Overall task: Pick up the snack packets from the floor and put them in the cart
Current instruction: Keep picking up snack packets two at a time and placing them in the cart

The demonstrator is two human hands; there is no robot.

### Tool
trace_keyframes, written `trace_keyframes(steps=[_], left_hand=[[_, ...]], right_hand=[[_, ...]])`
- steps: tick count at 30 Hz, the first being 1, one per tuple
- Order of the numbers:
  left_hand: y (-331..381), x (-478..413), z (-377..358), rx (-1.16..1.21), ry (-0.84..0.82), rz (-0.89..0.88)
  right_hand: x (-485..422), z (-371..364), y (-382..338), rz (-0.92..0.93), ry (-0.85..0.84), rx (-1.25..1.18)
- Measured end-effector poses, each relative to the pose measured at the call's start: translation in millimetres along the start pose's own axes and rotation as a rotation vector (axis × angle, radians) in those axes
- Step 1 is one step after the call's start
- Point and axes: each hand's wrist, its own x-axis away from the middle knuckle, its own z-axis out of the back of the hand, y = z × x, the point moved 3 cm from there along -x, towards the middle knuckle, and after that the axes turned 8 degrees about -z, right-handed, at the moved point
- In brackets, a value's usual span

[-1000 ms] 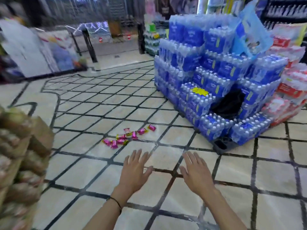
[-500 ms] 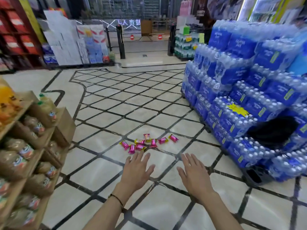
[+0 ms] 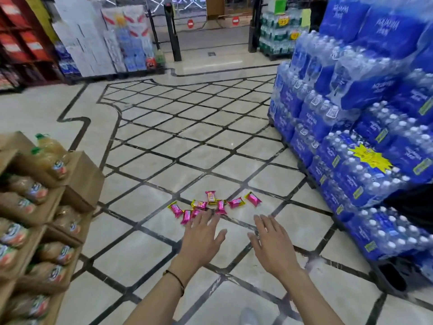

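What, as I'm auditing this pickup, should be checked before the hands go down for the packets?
1. Empty left hand: ok, fingers straight, nothing held.
2. Empty right hand: ok, fingers straight, nothing held.
3. The snack packets in view: ok, clustered on the floor just ahead of the left fingertips.
4. Contact with a packet: cannot tell; the left fingertips overlap the nearest ones in the picture.
5. Room beside the water packs: ok, they stand apart to the right.
6. The cart in view: not ok, none shows.
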Motion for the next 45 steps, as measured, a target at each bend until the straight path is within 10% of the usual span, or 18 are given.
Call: trace_keyframes(steps=[34,45], left_hand=[[-190,-540,-27,0.174,-0.127,0.185],[-191,-628,-169,0.205,-0.243,0.209]], right_hand=[[-593,-67,46,0.079,-0.337,0.097],[-690,-184,100,0.137,-0.471,0.116]])
